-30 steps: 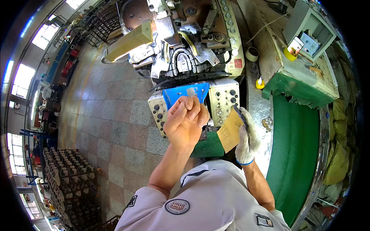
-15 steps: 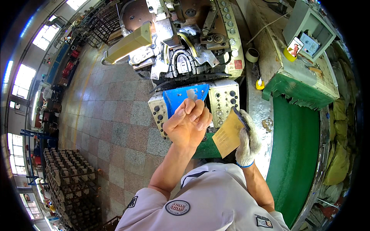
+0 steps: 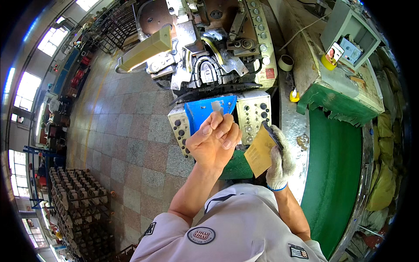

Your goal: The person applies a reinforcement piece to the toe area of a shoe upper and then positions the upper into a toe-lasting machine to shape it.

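Head view, left hand (image 3: 214, 140) was curled, hid part of a blue panel (image 3: 200, 112), whether it pinched anything could not be told, gloved right hand (image 3: 282, 158) clasped a tan sheet (image 3: 258, 153) near the control box (image 3: 254, 111), machine (image 3: 208, 72) was cropped above.

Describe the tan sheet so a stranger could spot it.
Find the big machine at top, then the gloved right hand below its right side. That hand holds the tan sheet, thin and straight-edged, its colour unlike the bright blue panel nearby.
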### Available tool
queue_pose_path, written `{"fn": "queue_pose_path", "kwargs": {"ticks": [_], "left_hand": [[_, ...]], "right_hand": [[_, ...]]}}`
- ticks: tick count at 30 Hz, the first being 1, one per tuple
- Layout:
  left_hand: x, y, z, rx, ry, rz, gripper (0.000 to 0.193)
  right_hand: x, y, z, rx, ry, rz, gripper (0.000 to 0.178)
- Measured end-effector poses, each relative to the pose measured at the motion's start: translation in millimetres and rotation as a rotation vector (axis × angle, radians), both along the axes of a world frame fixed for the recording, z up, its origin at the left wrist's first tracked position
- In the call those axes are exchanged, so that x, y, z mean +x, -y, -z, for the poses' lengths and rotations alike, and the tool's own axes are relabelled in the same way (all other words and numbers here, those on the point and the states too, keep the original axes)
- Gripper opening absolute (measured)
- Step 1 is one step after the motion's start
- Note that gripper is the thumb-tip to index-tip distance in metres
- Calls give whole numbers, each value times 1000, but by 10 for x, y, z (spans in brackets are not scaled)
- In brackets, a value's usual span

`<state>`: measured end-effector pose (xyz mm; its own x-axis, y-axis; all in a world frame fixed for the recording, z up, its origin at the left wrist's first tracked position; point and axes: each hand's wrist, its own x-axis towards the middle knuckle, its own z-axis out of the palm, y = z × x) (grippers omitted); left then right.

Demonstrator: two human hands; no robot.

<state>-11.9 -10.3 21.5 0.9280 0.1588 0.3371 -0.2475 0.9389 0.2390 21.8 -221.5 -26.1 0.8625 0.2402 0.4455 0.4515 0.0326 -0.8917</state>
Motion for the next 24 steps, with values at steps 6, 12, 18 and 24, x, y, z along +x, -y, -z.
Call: {"fn": "queue_pose_path", "kwargs": {"ticks": [6, 12, 18, 24], "left_hand": [[11, -1, 14, 10, 1, -1, 8], [18, -12, 5, 48, -9, -29, 9], [15, -1, -15, 66, -23, -42, 11], [19, 5, -21, 93, -23, -50, 11]], "right_hand": [[-5, -4, 25, -3, 11, 2, 41], [12, -21, -57, -27, 48, -23, 41], [14, -63, -156, -49, 57, -65, 41], [-7, -79, -160, -74, 40, -59, 42]]}}
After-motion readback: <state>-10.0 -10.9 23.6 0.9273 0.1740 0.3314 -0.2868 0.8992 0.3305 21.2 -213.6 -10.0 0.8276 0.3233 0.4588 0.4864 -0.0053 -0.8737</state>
